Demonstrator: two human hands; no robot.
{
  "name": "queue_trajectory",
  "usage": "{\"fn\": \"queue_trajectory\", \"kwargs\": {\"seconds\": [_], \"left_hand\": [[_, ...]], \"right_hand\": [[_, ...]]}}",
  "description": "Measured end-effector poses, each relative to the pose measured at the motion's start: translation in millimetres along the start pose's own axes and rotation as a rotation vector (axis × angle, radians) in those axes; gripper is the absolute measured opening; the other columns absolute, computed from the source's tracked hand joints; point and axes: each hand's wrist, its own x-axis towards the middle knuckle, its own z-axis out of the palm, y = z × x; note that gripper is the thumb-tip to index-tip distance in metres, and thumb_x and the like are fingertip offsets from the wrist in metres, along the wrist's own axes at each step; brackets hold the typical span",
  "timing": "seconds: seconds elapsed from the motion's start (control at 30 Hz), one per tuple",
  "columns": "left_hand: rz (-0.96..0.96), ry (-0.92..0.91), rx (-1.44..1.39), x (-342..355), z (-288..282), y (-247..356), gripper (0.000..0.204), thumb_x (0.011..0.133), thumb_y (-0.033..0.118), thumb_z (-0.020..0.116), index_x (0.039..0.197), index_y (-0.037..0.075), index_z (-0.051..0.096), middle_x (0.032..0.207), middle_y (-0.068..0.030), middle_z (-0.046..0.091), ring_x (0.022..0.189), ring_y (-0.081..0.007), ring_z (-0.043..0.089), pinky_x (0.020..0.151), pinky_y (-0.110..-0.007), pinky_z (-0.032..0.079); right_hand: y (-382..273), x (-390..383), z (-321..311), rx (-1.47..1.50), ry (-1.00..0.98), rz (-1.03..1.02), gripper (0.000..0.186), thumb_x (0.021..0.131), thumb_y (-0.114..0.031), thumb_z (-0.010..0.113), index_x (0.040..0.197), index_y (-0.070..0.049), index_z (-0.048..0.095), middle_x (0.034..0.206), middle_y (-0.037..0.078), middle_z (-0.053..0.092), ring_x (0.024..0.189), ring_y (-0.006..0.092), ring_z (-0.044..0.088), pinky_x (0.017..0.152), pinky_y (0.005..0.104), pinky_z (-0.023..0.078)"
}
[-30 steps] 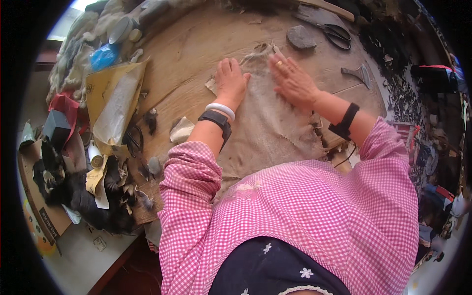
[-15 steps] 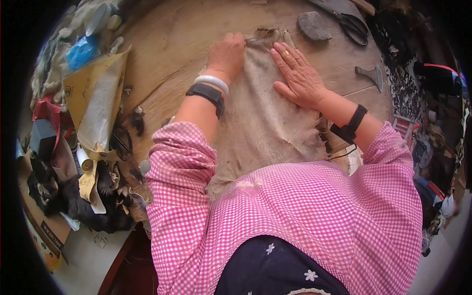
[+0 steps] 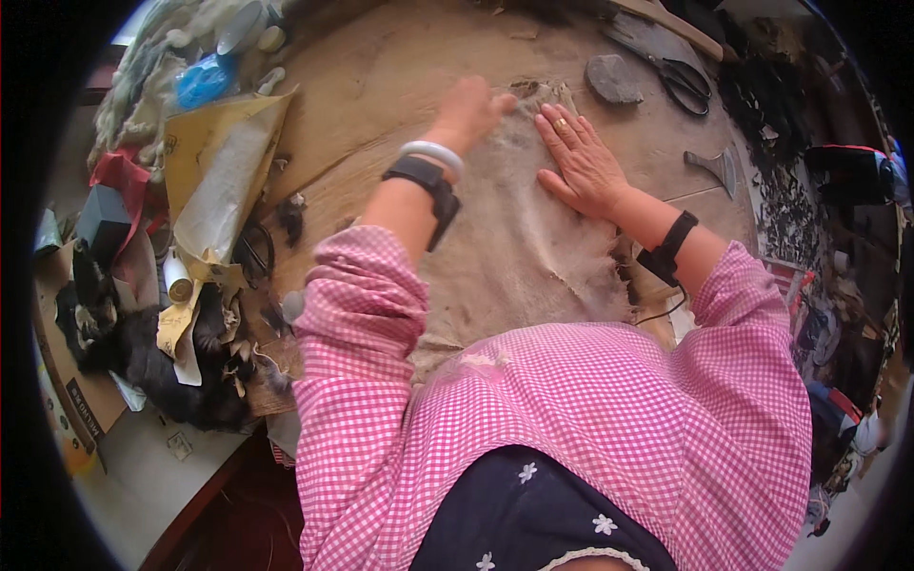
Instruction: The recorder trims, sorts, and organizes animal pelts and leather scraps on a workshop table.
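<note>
A pale tan animal hide (image 3: 514,228), flesh side seemingly up, lies spread on the wooden work surface with its lower part against my body. My right hand (image 3: 586,169) rests flat on its upper right part, fingers stretched out, a ring on one of them. At the upper left corner of the hide, my left hand (image 3: 468,114) is curled, with thumb and fingertips pinching the ragged edge; slight motion blur softens these fingers.
Right of the hide lie a grey stone (image 3: 614,80), black-handled scissors (image 3: 684,86) and a small curved blade (image 3: 714,169). Yellow paper (image 3: 228,162), a blue plastic bag (image 3: 204,82) and black fur (image 3: 190,366) crowd the left. Dark fur scraps (image 3: 800,200) line the right.
My left hand has shifted right along the hide's upper edge, from a fist at its left side to a pinch nearer the corner. The right hand stays flat. The view has tilted slightly.
</note>
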Motion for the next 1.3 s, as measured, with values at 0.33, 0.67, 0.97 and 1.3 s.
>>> {"fn": "queue_trajectory", "kwargs": {"seconds": [0.33,0.67,0.97,1.3], "left_hand": [[0.026,0.105,0.099,23,21,-3,0.020,0.087,0.024,0.057,0.098,0.013,0.069,0.101,-0.0132,0.067,0.095,-0.0354,0.062,0.081,-0.045,0.048],[-0.200,0.101,-0.189,42,16,-14,0.026,0.079,0.031,0.063,0.090,0.009,0.071,0.088,-0.0152,0.069,0.085,-0.0343,0.065,0.076,-0.042,0.049],[0.194,0.146,-0.048,40,22,0,0.029,0.086,0.035,0.062,0.091,0.008,0.070,0.090,-0.0170,0.068,0.088,-0.0365,0.063,0.077,-0.044,0.049],[-0.158,0.105,-0.230,52,9,-8,0.028,0.085,0.036,0.062,0.083,0.010,0.071,0.075,-0.0138,0.068,0.070,-0.0335,0.062,0.066,-0.039,0.048]], "right_hand": [[3,2,-4,0.037,-0.001,-0.002,0.073,0.092,-0.044,0.047,0.147,-0.001,0.027,0.153,0.017,0.026,0.144,0.0306,0.020,0.118,0.0426,0.014],[4,1,-3,0.026,0.008,0.030,0.074,0.092,-0.045,0.046,0.147,0.001,0.027,0.154,0.017,0.025,0.144,0.0301,0.019,0.118,0.0411,0.013],[2,0,-1,0.014,0.001,0.022,0.075,0.091,-0.045,0.048,0.146,0.002,0.028,0.153,0.017,0.026,0.144,0.0304,0.020,0.118,0.0423,0.014],[1,1,-5,0.043,-0.001,0.051,0.075,0.090,-0.044,0.048,0.146,0.003,0.028,0.153,0.018,0.027,0.144,0.0302,0.021,0.118,0.0414,0.016]]}}
